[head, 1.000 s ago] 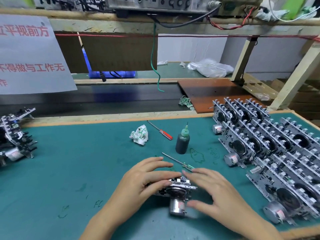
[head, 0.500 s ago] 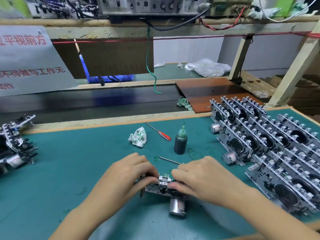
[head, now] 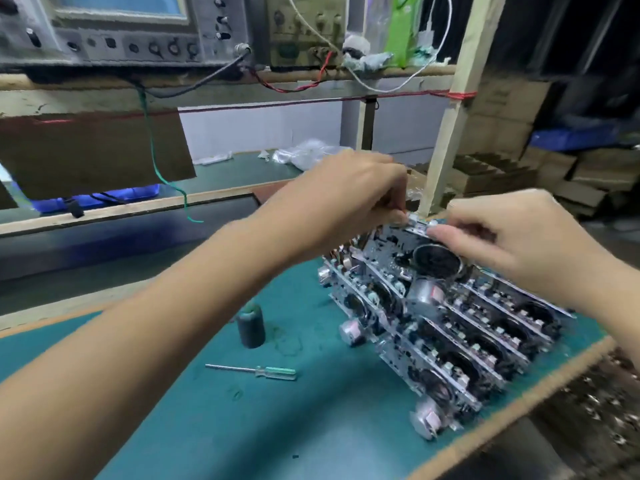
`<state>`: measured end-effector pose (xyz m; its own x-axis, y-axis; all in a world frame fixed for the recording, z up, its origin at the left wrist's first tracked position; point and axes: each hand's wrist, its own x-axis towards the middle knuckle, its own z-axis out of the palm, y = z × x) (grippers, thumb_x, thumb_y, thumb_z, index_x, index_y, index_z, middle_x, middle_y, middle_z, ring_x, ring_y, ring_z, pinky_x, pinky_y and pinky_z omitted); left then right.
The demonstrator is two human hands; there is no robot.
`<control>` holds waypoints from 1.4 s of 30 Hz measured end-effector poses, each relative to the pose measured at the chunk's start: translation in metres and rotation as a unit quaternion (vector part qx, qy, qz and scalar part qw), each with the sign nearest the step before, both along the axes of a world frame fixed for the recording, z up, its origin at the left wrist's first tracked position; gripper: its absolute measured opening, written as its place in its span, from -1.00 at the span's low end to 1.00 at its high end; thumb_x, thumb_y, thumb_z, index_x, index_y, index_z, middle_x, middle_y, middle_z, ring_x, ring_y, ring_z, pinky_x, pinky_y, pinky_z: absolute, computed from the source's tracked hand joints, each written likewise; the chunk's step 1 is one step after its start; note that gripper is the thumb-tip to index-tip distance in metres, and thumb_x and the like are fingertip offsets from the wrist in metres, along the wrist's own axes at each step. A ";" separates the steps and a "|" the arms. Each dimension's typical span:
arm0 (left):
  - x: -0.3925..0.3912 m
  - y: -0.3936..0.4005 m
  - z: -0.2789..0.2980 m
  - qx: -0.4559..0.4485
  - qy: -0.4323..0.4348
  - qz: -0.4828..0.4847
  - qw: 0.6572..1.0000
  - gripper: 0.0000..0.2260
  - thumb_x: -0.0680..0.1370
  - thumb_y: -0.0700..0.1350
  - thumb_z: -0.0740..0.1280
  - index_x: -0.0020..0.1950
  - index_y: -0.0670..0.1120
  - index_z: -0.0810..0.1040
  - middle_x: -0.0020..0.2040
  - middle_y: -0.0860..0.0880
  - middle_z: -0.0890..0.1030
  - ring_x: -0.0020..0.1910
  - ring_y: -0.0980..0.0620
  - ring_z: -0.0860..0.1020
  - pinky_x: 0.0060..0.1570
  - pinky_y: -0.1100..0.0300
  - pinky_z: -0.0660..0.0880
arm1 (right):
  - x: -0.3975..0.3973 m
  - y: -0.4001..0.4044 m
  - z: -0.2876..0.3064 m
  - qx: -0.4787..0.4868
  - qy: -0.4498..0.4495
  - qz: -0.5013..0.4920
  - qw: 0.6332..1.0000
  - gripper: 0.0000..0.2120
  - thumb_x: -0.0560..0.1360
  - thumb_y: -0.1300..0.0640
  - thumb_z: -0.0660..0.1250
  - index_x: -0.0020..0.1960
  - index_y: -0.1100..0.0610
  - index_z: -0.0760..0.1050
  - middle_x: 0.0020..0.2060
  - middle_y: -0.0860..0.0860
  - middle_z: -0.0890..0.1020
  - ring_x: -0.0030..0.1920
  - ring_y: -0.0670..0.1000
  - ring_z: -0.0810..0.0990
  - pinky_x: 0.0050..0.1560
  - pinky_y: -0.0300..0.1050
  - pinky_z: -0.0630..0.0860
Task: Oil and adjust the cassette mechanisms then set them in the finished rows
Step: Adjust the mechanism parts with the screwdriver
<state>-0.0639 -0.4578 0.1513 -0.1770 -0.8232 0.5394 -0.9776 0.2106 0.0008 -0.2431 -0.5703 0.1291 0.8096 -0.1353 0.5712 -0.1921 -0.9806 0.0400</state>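
Cassette mechanism (head: 426, 258) is pinched at its top edge by left hand (head: 349, 199) and right hand (head: 509, 233), above the far finished rows (head: 467, 344); it should be lowered squarely, aligned with neighbours.

No legible text anywhere.

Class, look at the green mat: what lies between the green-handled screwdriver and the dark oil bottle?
Nothing: in the head view, only bare, ink-marked green mat lies between the screwdriver and the oil bottle.
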 end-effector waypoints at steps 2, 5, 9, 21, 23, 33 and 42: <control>-0.003 -0.036 0.009 -0.002 -0.023 0.000 1.000 -0.81 0.56 -0.02 0.32 0.03 -0.13 0.56 -0.12 0.05 0.43 -0.14 0.08 0.37 -0.18 0.28 0.23 | -0.006 -0.022 0.010 -0.017 0.003 -0.030 0.999 -0.61 0.53 -0.15 0.14 -0.38 0.04 0.26 -0.59 -0.11 0.27 -0.54 -0.07 0.30 -0.47 -0.16 0.19; -0.009 -0.089 0.012 -0.006 -0.049 -0.005 0.999 -0.83 0.58 -0.03 0.30 0.06 -0.11 0.55 0.00 -0.02 0.54 -0.01 0.00 0.48 -0.06 0.23 0.31 | -0.011 -0.060 0.016 -0.055 0.011 -0.076 0.996 -0.62 0.57 -0.07 0.21 -0.36 0.06 0.26 -0.56 -0.17 0.25 -0.52 0.06 0.33 -0.41 -0.15 0.24; -0.009 -0.148 0.005 0.035 -0.081 -0.021 0.996 -0.87 0.58 -0.11 0.29 0.08 -0.12 0.54 0.06 -0.07 0.57 0.04 -0.05 0.50 -0.03 0.17 0.35 | -0.011 -0.110 0.003 -0.076 0.046 -0.137 0.987 -0.64 0.56 0.01 0.23 -0.35 0.09 0.26 -0.54 -0.11 0.26 -0.46 0.08 0.35 -0.40 -0.10 0.27; 0.001 -0.255 -0.052 0.220 -0.186 0.008 0.958 -0.68 0.64 -0.13 0.16 0.39 -0.14 0.34 0.32 -0.13 0.47 0.26 -0.14 0.44 0.14 0.02 0.40 | 0.009 -0.201 -0.074 -0.038 0.102 -0.242 0.964 -0.70 0.62 0.00 0.15 -0.25 0.10 0.27 -0.28 0.14 0.60 -0.18 0.21 0.57 -0.31 -0.05 0.23; 0.001 -0.258 -0.066 0.246 -0.174 -0.001 0.954 -0.67 0.63 -0.16 0.15 0.40 -0.11 0.34 0.31 -0.14 0.48 0.26 -0.14 0.45 0.16 0.05 0.39 | 0.009 -0.207 -0.086 -0.009 0.132 -0.251 0.959 -0.71 0.62 -0.02 0.12 -0.21 0.09 0.31 -0.27 0.14 0.60 -0.18 0.20 0.56 -0.32 -0.05 0.24; -0.019 -0.257 -0.106 0.294 -0.088 0.023 0.951 -0.48 0.55 -0.33 0.12 0.50 -0.05 0.23 0.34 -0.16 0.47 0.27 -0.12 0.45 0.16 -0.01 0.45 | -0.001 -0.211 -0.102 -0.068 0.185 -0.314 0.929 -0.62 0.62 -0.15 0.01 -0.04 0.04 0.49 -0.23 0.03 0.62 -0.30 0.07 0.49 -0.39 -0.12 0.23; -0.025 -0.261 -0.102 0.276 -0.091 0.043 0.956 -0.45 0.56 -0.33 0.09 0.52 0.01 0.16 0.29 -0.16 0.49 0.18 -0.14 0.49 -0.10 0.08 0.38 | -0.008 -0.211 -0.099 -0.005 0.152 -0.345 0.926 -0.67 0.61 -0.16 0.04 -0.06 0.01 0.46 -0.28 -0.02 0.55 -0.15 0.09 0.59 -0.33 -0.13 0.25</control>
<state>-0.0891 -0.7191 0.0490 -0.1447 -0.9894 -0.0144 -0.9859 0.1454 -0.0833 -0.2513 -0.7816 0.0302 0.6553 -0.6772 0.3347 -0.7519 -0.6271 0.2035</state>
